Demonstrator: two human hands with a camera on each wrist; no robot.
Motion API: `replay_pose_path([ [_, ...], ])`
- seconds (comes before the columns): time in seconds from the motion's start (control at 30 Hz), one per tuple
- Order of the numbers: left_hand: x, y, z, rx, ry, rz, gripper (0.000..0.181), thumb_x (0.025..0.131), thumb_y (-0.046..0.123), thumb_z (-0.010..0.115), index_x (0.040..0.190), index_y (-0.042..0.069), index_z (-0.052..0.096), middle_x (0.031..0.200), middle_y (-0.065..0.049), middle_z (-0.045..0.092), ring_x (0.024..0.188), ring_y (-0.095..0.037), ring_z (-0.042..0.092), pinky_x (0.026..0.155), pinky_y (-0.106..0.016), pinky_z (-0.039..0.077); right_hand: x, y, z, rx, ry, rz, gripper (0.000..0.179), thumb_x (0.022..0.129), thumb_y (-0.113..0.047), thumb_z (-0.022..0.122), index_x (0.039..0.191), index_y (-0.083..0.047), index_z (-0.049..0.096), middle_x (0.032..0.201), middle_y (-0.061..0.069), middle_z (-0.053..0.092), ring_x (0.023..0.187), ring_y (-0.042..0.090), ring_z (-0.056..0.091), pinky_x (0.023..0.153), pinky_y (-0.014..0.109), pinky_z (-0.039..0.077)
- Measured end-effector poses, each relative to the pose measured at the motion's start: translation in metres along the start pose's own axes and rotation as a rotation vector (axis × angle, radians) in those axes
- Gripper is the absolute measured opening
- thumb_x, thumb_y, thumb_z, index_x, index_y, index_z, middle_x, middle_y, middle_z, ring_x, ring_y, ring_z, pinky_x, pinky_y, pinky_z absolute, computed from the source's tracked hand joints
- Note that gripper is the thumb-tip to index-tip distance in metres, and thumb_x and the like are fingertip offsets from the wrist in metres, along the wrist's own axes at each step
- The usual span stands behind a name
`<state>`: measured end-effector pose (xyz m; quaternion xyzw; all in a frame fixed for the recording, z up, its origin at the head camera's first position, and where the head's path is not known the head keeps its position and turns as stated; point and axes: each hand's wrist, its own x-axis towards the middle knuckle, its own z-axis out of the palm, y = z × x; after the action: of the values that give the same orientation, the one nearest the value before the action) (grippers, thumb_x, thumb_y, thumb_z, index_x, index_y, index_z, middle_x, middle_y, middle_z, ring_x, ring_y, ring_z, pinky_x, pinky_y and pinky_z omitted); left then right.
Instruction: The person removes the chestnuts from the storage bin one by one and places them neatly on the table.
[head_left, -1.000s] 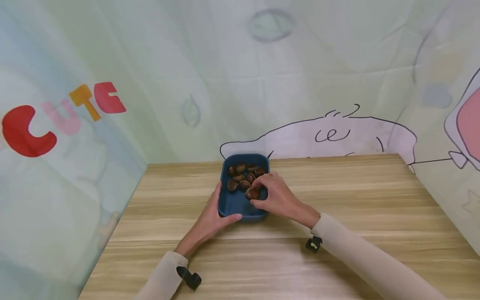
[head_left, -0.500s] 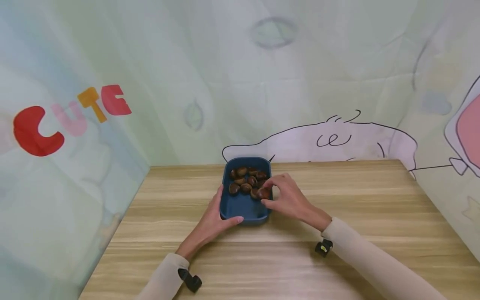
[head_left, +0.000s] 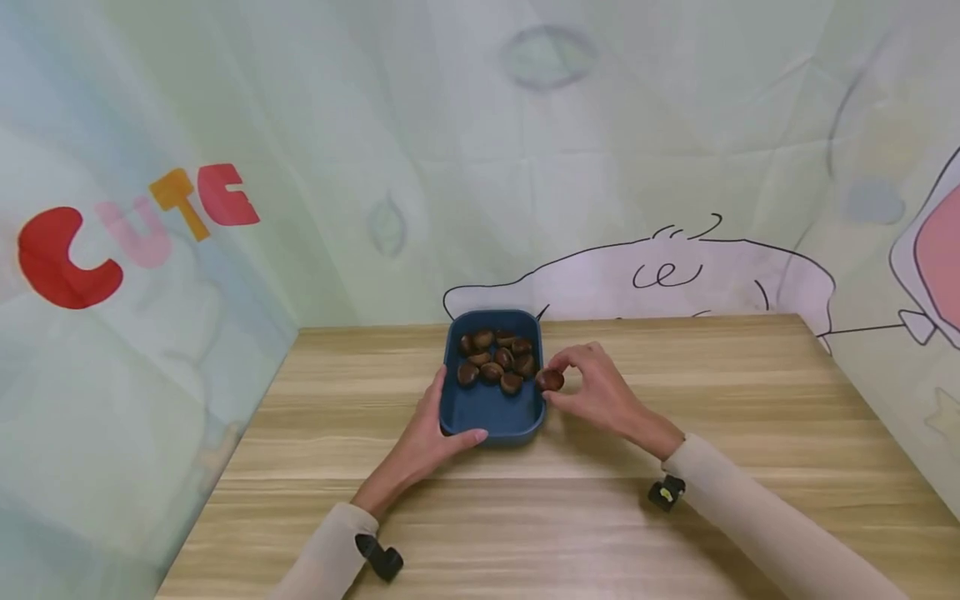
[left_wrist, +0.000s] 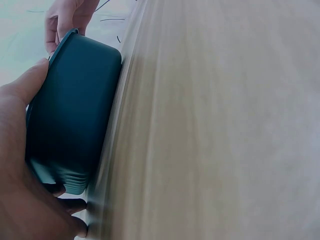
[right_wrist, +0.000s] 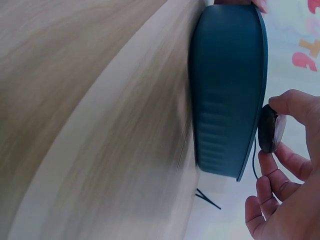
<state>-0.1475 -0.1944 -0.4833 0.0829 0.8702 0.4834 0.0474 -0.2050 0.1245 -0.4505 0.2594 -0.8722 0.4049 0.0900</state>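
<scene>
A dark blue rectangular box (head_left: 487,412) stands on the table with several brown chestnuts (head_left: 491,372) gathered toward its far part. My left hand (head_left: 420,442) holds the near left corner, thumb at the near rim and fingers along the left side. Over the right rim, my right hand (head_left: 603,396) pinches one chestnut (head_left: 550,380) between thumb and fingertips. Seen from the right wrist, that chestnut (right_wrist: 271,129) is up beside the rim, above the tabletop. The left wrist view shows the outer wall of the box (left_wrist: 75,100), while its contents are hidden there.
The wood-grain table (head_left: 360,533) extends around the box on both sides and in front. Close behind the box rises a printed cloth backdrop (head_left: 480,208), with another cloth side along the left edge. Both wrists wear small black devices (head_left: 666,493).
My right hand has carried the pinched chestnut rightward, from above the other chestnuts to the right rim. The left hand keeps its place on the box. The head view has shifted slightly.
</scene>
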Motion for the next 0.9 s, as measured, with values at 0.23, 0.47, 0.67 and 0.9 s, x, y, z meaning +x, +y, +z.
replay_pose_path([
  [0.23,0.001,0.000,-0.001,-0.001,-0.004,-0.003,0.122,0.095,0.045,0.087,0.179,0.024,0.001,0.185,-0.012,0.006,0.169,-0.039,0.013,0.130,-0.068,0.019,-0.002,0.011,-0.006,0.006,0.018,0.026,0.032,0.084,-0.015,0.095,0.110,-0.008,0.078,0.112,0.006,0.076,0.112,0.034,0.058,0.095,0.046,0.045],
  [0.47,0.000,-0.001,-0.002,-0.002,-0.004,-0.010,0.124,0.094,0.046,0.087,0.179,0.024,0.000,0.185,-0.013,0.007,0.169,-0.039,0.013,0.130,-0.068,0.019,-0.006,0.028,-0.010,0.021,0.015,0.099,0.032,0.085,-0.015,0.095,0.111,-0.005,0.078,0.113,0.008,0.077,0.113,0.032,0.059,0.098,0.048,0.046],
  [0.67,0.001,-0.001,-0.001,-0.005,-0.009,-0.005,0.125,0.093,0.047,0.087,0.179,0.025,-0.001,0.185,-0.012,0.006,0.169,-0.039,0.012,0.130,-0.068,0.019,-0.012,0.047,-0.014,0.008,-0.001,0.152,0.032,0.087,-0.014,0.093,0.113,-0.004,0.077,0.112,0.010,0.077,0.114,0.035,0.059,0.099,0.050,0.044],
  [0.9,0.002,-0.001,-0.001,-0.002,-0.016,-0.014,0.126,0.093,0.050,0.087,0.179,0.027,-0.001,0.185,-0.012,0.006,0.169,-0.040,0.012,0.130,-0.069,0.018,-0.016,0.060,-0.020,0.008,-0.029,0.181,0.035,0.088,-0.015,0.093,0.116,-0.001,0.076,0.113,0.012,0.076,0.113,0.036,0.059,0.100,0.051,0.042],
])
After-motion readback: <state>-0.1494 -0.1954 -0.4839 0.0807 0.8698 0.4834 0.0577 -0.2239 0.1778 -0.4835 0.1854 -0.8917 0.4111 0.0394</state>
